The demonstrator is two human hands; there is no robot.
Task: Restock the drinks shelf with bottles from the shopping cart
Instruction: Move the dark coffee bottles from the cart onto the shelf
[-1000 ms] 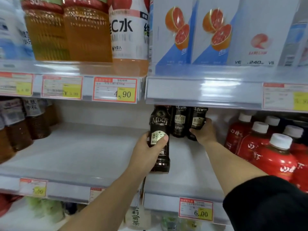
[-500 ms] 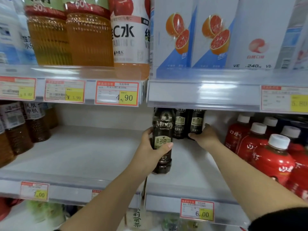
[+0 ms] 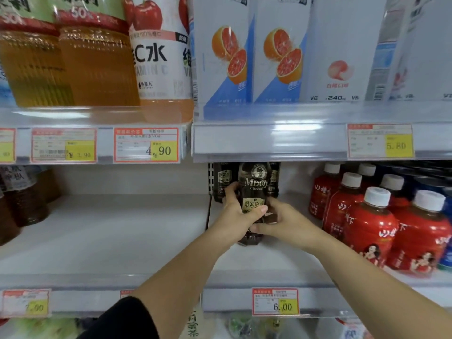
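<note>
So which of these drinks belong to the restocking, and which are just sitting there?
Job: held coffee bottle; coffee bottles behind it; middle shelf.
Just there: red bottles; grapefruit cartons; amber bottles; price tags.

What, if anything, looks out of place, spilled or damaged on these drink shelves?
Nothing looks spilled or damaged. The one item out of line is the dark coffee bottle, held by the left hand and right hand, forward of its matching bottles at the back of the shelf.
</note>
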